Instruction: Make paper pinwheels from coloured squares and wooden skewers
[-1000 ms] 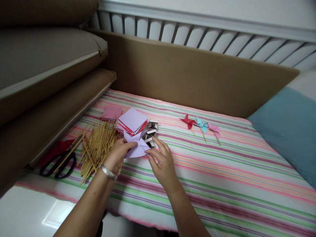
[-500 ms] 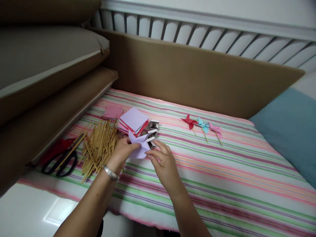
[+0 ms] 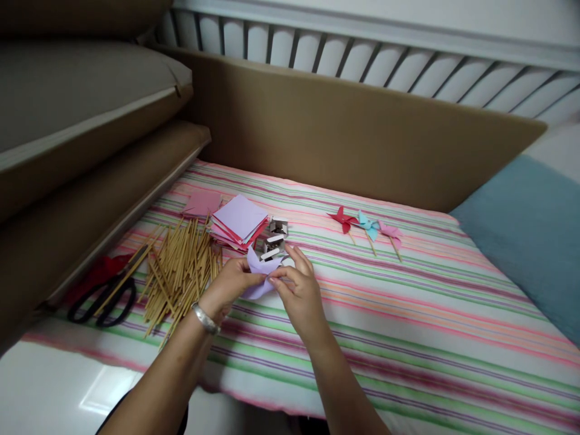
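Observation:
A lilac paper square (image 3: 260,273), partly folded, is pinched between both hands over the striped cloth (image 3: 408,314). My left hand (image 3: 228,289), with a silver bracelet at the wrist, grips its left side. My right hand (image 3: 299,294) pinches its right side with thumb and forefinger. Just behind the hands lie a stack of lilac, pink and red paper squares (image 3: 239,220) and a small heap of metal staple strips (image 3: 274,235). A pile of thin wooden sticks (image 3: 179,275) lies left of my left hand.
Black-handled scissors (image 3: 104,299) and a red paper scrap lie at the far left. Three finished pinwheels, red (image 3: 343,219), blue (image 3: 368,226) and pink (image 3: 390,232), lie further back right. A brown board stands behind; brown cushions at left, a blue cushion (image 3: 534,235) at right.
The lilac paper has been folded further inward and looks smaller. Both hands have closed together on it, the right hand going from open fingers to a pinch.

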Demonstrator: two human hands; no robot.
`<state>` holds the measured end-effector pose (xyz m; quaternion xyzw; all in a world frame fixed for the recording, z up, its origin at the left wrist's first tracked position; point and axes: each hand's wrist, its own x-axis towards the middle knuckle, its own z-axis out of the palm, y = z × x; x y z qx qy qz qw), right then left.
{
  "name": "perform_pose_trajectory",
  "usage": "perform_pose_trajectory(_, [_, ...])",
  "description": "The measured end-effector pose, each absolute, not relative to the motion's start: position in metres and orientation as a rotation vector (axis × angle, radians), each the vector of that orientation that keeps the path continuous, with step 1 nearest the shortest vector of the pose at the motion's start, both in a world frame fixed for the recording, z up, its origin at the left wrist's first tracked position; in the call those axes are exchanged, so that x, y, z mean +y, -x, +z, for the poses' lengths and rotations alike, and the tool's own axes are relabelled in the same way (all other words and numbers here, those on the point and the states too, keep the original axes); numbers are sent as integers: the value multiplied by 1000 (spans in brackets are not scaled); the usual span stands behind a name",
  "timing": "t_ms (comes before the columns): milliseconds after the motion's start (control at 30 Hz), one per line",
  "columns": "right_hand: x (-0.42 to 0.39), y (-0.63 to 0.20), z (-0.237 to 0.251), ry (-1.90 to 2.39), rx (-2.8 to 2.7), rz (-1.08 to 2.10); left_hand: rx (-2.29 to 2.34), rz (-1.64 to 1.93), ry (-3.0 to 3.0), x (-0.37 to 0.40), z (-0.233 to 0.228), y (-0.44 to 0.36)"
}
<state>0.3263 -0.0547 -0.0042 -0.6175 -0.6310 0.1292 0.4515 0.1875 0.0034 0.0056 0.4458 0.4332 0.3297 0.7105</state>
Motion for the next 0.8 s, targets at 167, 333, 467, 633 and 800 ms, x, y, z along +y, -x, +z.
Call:
perform_pose_trajectory(167, [-55,-326,-3,1521,-1570,296,931,720,-978,3,6,-186])
perform_pose_trajectory(333, [-55,-325,-1,1540,-1571,273,940,689,-991,2,10,-184])
perform_pose_trajectory(467, [-54,-326,-5,1532,-1565,252,880,689,-1020,2,7,-183])
perform_pose_trajectory(633, [-52,-326,-7,1542,-1587,249,913,680,-1059,3,3,-183])
perform_pose_trajectory(800, [-75,-319,23,1495,-1628,108,939,733,-1022,4,17,-175])
